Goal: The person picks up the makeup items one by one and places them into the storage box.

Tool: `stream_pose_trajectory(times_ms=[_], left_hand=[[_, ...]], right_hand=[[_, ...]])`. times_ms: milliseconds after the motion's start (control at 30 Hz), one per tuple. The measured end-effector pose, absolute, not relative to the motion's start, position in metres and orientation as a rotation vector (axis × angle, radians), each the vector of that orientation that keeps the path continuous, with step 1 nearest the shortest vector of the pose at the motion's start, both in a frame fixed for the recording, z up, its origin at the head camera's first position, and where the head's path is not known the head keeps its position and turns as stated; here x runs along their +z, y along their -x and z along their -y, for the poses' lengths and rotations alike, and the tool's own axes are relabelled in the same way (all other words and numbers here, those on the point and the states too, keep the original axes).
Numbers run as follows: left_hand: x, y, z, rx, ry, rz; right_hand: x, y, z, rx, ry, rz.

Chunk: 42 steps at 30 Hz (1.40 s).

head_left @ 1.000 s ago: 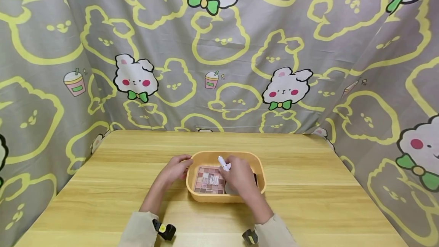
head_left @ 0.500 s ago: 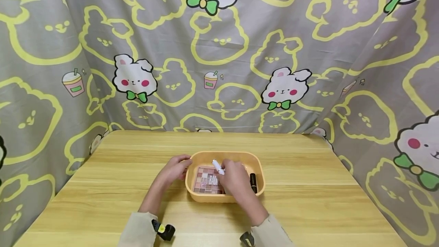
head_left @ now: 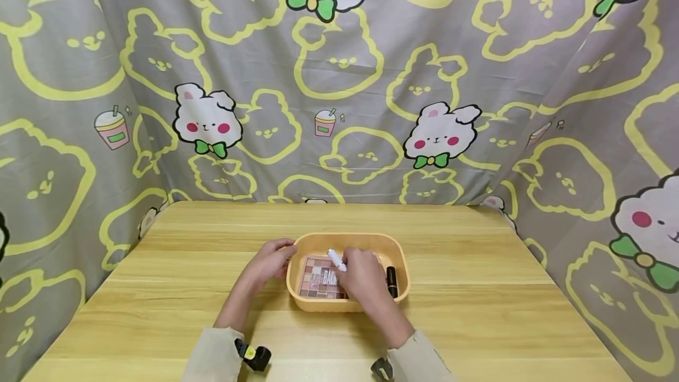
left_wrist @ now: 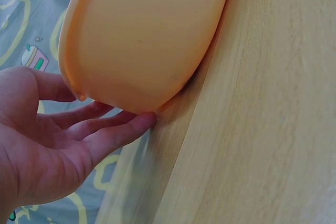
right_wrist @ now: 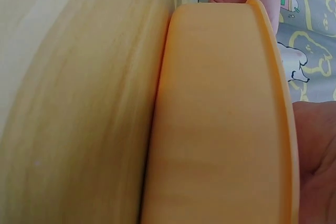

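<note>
A peach-orange plastic basin (head_left: 345,306) stands on the wooden table. My left hand (head_left: 269,262) touches its left end; in the left wrist view, the extended fingers of that hand (left_wrist: 50,148) lie against the rim and outer wall. Inside the basin, my right hand (head_left: 365,279) pinches a slim white tube (head_left: 336,259), which tilts up to the left. An eyeshadow palette (head_left: 318,283) with a checkered lid lies at the basin's left, partly under the right hand. Upright against the right inner wall leans a black tube (head_left: 392,281). The basin wall hides most of the right hand (right_wrist: 316,156) in the right wrist view.
The wooden tabletop (head_left: 175,287) surrounds the basin. A grey curtain (head_left: 366,93) with cartoon rabbits hangs behind the table and along both sides. The basin's walls rise around the things inside it.
My right hand has shifted slightly left with the white tube, over the palette's edge. More of the black tube shows, while the round grey thing is now covered. The left hand stays put.
</note>
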State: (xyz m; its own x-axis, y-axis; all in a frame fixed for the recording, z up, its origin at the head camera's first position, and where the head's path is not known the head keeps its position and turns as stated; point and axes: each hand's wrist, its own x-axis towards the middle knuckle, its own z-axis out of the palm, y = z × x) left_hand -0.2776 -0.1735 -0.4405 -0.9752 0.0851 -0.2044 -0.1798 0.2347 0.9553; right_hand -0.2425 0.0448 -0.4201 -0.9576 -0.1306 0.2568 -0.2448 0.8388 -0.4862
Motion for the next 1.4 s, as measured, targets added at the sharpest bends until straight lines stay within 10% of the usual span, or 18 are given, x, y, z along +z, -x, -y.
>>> stream_pose_trajectory(times_ms=[1400], left_hand=[[-0.4389, 0.2759, 0.1756, 1.803, 0.061, -2.298]], right_hand=[[-0.4233, 0.245, -0.0466, 0.806, -0.236, 2.881]])
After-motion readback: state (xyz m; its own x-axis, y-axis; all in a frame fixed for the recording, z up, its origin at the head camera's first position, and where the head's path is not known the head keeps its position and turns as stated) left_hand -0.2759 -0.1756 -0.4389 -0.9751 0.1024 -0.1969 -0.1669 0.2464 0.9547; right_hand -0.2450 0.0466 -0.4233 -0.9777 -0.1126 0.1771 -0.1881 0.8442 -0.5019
